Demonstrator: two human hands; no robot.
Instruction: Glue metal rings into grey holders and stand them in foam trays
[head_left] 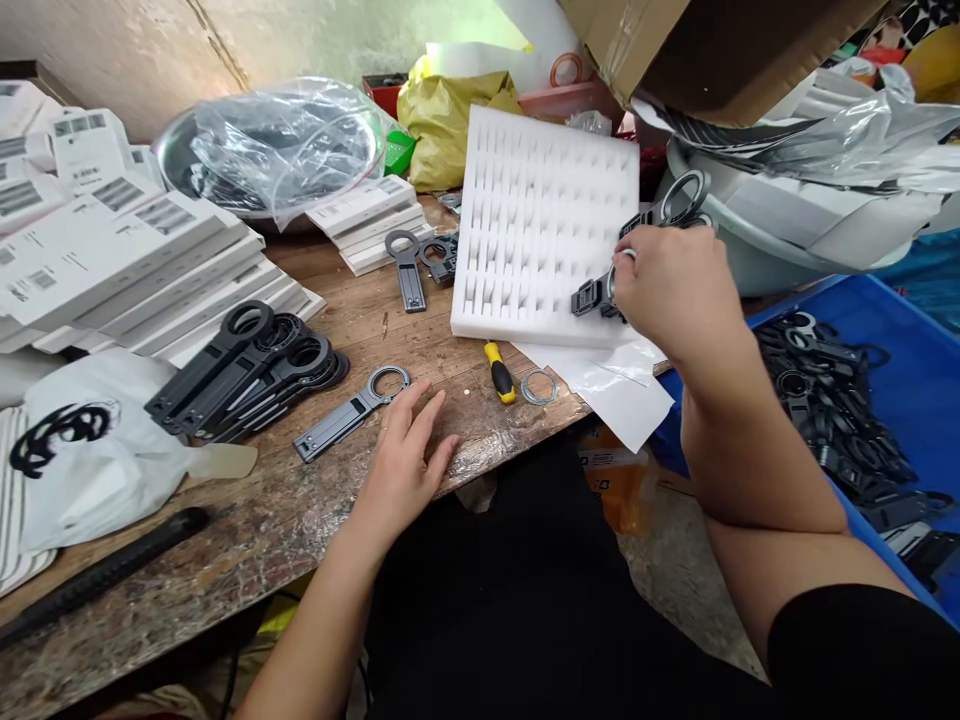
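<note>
Black plastic holders with ring-shaped ends fill what we see from the head camera. Our right hand (pixel 667 290) is closed around a small bundle of these holders (pixel 645 255), their ringed ends poking up past the fingers, and it hovers over the right edge of a white foam tray (pixel 536 215) with rows of slots. Our left hand (pixel 409 450) lies flat and open on the worn wooden table (pixel 247 520), fingers spread, gripping nothing. Just beyond its fingertips lies a single holder with a metal ring (pixel 349 412). Farther left sits a fanned stack of black holders (pixel 251 370), touching one another. A yellow-handled screwdriver (pixel 499 372) and a loose metal ring (pixel 539 387) lie near the front edge of the foam tray, just beside each other. Two more holders (pixel 420 262) rest behind, near stacks of white boxes (pixel 127 265). At our right, a blue bin (pixel 919 370) holds a heap of the same black parts. White bags (pixel 90 450) lie at the far left of the table.
</note>
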